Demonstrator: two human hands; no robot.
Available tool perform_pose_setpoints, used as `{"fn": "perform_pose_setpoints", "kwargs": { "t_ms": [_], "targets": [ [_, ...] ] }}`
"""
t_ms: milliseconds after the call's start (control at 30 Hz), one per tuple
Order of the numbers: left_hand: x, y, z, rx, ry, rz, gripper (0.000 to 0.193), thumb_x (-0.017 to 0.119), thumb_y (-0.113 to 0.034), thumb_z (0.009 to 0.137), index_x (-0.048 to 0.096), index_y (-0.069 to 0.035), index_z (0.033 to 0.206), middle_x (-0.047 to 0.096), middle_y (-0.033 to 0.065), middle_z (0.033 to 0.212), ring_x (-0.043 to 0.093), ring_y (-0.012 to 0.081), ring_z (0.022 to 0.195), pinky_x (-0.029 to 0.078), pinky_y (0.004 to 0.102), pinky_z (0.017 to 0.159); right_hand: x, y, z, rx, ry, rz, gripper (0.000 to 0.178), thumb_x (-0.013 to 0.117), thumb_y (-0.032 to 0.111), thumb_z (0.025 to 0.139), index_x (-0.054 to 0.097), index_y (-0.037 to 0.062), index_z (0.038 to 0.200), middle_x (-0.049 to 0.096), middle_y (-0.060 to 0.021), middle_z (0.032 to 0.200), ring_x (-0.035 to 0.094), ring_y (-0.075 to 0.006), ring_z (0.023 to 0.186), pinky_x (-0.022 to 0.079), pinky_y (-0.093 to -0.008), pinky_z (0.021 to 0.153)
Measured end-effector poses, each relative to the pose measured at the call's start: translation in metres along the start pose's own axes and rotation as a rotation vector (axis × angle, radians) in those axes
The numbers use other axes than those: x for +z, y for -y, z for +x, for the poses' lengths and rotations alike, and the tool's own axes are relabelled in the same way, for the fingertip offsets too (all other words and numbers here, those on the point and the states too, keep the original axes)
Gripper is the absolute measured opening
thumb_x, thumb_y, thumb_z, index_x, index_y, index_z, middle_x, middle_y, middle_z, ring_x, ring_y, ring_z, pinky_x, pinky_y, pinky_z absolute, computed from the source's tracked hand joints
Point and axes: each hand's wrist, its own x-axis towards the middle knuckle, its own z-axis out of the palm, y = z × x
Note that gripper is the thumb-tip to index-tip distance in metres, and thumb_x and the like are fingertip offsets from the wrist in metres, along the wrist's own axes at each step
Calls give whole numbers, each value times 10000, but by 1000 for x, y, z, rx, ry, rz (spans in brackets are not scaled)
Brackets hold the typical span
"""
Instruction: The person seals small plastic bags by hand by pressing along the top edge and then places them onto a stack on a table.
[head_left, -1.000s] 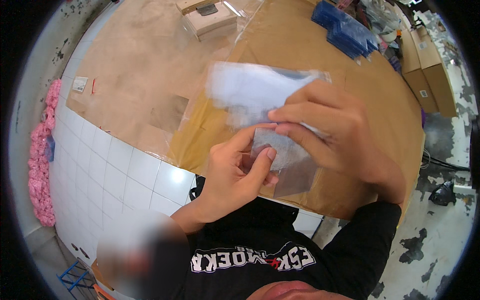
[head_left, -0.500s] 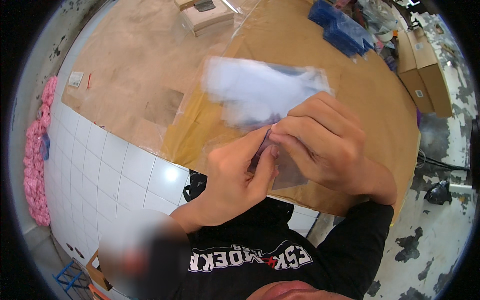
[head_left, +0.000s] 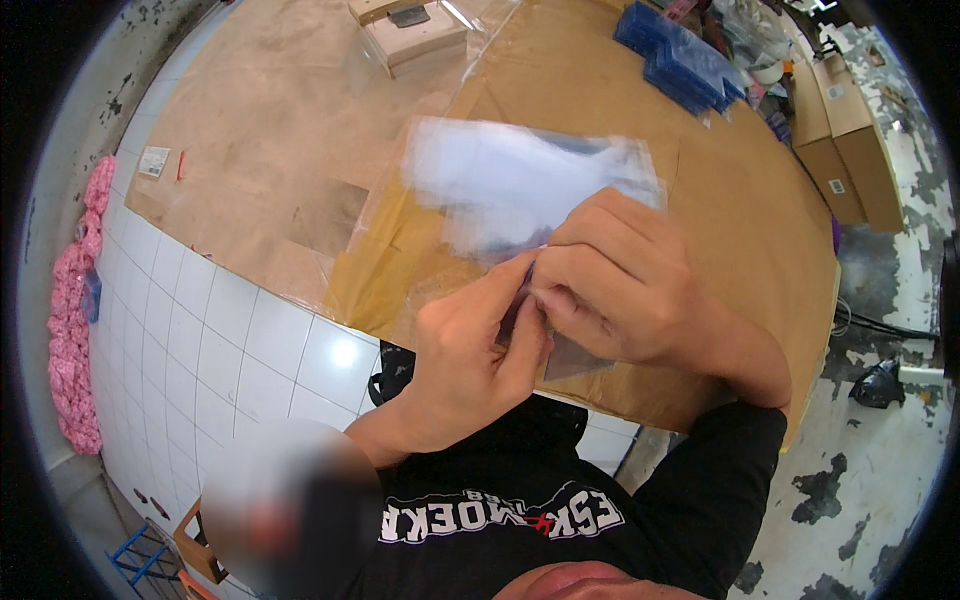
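Over the near edge of the table, my left hand (head_left: 465, 345) pinches a thin transparent plastic piece (head_left: 578, 362) with a dark purplish edge between thumb and fingers. My right hand (head_left: 625, 285) meets it from the right, its fingertips closed on the upper edge of the same piece. Fingers hide most of the piece, so its full shape cannot be told. Just beyond my hands lies a spread of whitish, glossy plastic sheets (head_left: 510, 180), blurred by glare.
Brown paper covers the table (head_left: 740, 240). Blue plastic pieces (head_left: 680, 60) are stacked at the far right, near cardboard boxes (head_left: 845, 145). A pale wooden block (head_left: 415, 40) stands at the far edge. Pink wrapped bundles (head_left: 75, 330) lie by the left wall.
My right hand has shifted slightly left and down along the piece's edge, its fingertips now closer to my left thumb. My left hand stays nearly still.
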Motion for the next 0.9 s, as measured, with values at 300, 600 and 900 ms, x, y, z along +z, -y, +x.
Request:
{"fn": "perform_pose_setpoints", "kwargs": {
  "t_ms": [300,600,900],
  "targets": [
    [1,-5,-1,-110,9,-88,275,604,22,889,603,100,1153,682,104,785,649,100,709,516,240,615,3,-1,-2,10,-180,-5,282,741,60,555,677,32,828,613,-58,765,567,-209,637,430,-301,540],
    [5,-2,-1,4,-30,-12,300,606,48,877,597,83,1175,681,128,804,687,160,674,532,272,592,7,3,-7,-34,-214,-38,317,718,65,514,681,10,824,609,-45,740,550,-197,606,423,-299,517],
    [5,-2,0,65,-42,23,327,607,52,870,591,71,1196,671,137,787,699,194,624,529,288,551,5,-1,-4,-59,-193,-23,283,702,62,520,655,-5,791,592,-77,748,551,-216,636,441,-300,530]
  ]
}}
